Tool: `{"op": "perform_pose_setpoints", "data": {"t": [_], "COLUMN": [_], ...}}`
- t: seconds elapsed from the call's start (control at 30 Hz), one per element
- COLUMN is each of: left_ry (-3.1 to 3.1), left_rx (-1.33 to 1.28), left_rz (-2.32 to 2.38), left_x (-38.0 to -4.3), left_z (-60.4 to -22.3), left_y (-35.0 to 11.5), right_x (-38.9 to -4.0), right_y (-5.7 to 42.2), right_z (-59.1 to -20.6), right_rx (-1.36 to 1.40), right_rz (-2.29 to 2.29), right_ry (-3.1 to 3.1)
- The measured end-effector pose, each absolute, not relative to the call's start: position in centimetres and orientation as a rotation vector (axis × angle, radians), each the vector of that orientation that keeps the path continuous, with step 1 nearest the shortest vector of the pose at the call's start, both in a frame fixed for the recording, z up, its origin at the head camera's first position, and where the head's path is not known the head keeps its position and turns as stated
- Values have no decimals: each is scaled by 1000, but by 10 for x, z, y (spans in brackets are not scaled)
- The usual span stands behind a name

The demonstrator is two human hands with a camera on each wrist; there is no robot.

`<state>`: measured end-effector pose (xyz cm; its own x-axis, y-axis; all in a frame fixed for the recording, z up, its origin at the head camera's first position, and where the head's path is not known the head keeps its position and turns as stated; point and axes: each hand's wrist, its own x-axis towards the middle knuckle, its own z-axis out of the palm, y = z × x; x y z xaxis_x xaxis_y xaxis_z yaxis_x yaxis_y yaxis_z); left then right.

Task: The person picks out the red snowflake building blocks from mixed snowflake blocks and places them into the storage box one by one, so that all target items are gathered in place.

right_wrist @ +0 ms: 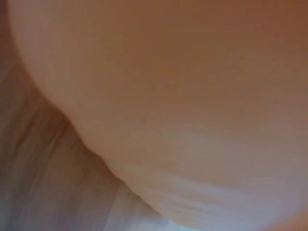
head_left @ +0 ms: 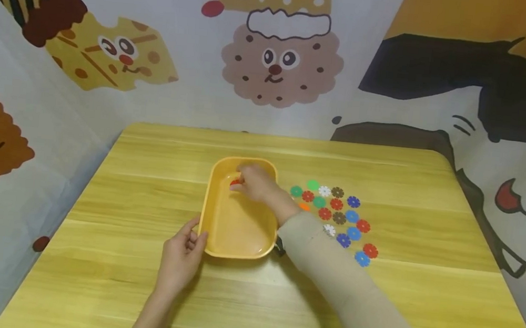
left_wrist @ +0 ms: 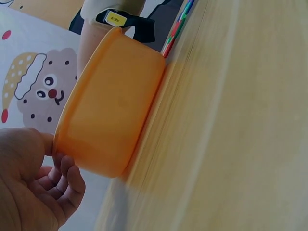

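Observation:
A yellow-orange plastic tub (head_left: 237, 230) with rounded corners stands on the wooden table. My left hand (head_left: 182, 254) pinches its left rim, thumb over the edge and fingers against the outer wall, as the left wrist view shows with the tub (left_wrist: 108, 106) side-on. Over the far part of the tub, my right hand (head_left: 255, 183) reaches inside and pinches a small red disc (head_left: 235, 182) between thumb and fingers. Much of that disc is hidden by the fingers. Only blurred skin fills most of the right wrist view.
To the right of the tub, several notched flower-shaped discs (head_left: 339, 218) lie spread flat in red, blue, green, white, brown and orange. My right forearm in its pale sleeve (head_left: 342, 277) crosses over the table (head_left: 107, 254). Behind stands a cartoon-printed cloth (head_left: 195, 73).

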<state>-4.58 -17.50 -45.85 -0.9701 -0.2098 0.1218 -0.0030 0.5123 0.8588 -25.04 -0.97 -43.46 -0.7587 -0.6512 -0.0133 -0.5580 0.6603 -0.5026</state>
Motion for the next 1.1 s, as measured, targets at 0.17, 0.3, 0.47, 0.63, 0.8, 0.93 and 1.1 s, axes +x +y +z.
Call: {"op": "perform_pose_setpoints", "data": {"t": [0.17, 0.3, 0.47, 0.63, 0.8, 0.93, 1.1], "left_ry": [-2542, -2541, -2538, -2541, -2558, -2565, -2575], "left_rx": [205, 226, 261, 260, 265, 279, 278], "left_rz": [-1449, -1437, -1419, -1402, -1414, -1428, -1398], "left_x": [-46, -47, -47, -47, -47, -47, -48], "left_z": [-459, -459, -459, -459, -458, -457, -458], "left_y": [-174, -173, -172, -172, -172, -171, -169], "right_x": [-249, -247, -239, -231, -226, -221, -216], "right_y": [-3, 7, 24, 43, 61, 74, 91], "right_z": [-432, -429, -426, -427, -426, -421, -420], "right_rx": [-1005, -1040, -1111, -1118, -1072, -1033, -975], "right_rz": [-847, -946, -1070, -1131, -1163, -1186, -1171], "right_ry": [2616, 2621, 2681, 2733, 2738, 2728, 2723]}}
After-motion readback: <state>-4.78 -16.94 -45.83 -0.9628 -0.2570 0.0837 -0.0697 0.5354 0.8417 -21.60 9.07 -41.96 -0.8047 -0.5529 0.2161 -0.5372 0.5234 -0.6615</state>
